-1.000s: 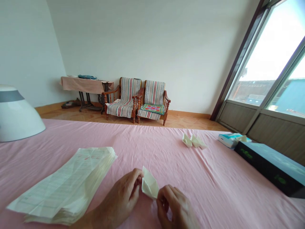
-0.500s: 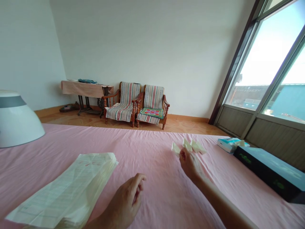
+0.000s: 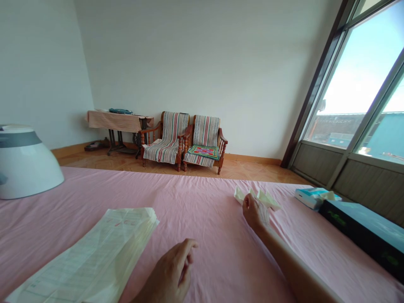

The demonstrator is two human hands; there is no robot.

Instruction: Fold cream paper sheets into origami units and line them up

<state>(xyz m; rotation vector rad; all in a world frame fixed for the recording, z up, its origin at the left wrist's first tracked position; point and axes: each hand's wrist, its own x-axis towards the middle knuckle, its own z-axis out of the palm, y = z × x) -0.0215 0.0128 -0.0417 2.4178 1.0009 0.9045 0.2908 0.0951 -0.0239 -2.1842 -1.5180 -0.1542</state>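
A stack of thin, pale printed paper sheets lies on a pink cloth beside a person's left hand, slack, half-curled and empty; farther right, folded cream paper boats stand in a row partly behind the right hand, its grip impossible to tell.

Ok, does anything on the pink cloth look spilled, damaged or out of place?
Nothing looks spilled or damaged. Only the paper stack is slightly untidy, its right edge fanned; folded papers sit near the right hand.

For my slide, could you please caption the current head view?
Right hand at the folded paper shapes, left hand near the paper stack, pink cloth beneath.
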